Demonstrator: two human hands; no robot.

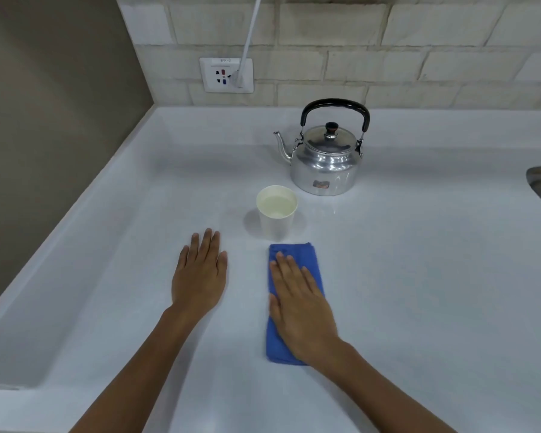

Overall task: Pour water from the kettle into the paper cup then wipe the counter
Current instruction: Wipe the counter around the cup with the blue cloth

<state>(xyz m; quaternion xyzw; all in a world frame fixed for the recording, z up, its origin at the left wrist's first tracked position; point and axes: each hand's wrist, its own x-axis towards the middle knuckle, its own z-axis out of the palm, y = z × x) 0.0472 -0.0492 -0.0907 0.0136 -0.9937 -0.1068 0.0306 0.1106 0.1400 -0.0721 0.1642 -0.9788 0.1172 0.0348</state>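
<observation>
Right hand flat on blue cloth

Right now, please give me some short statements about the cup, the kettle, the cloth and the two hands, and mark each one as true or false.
1. The paper cup holds water. True.
2. The kettle lies on its side. False: it stands upright with the lid on.
3. The right hand rests flat on the blue cloth. True.
4. The left hand grips the kettle handle. False: it lies open on the counter.
5. The kettle spout points toward the wall corner on the left. True.
</observation>
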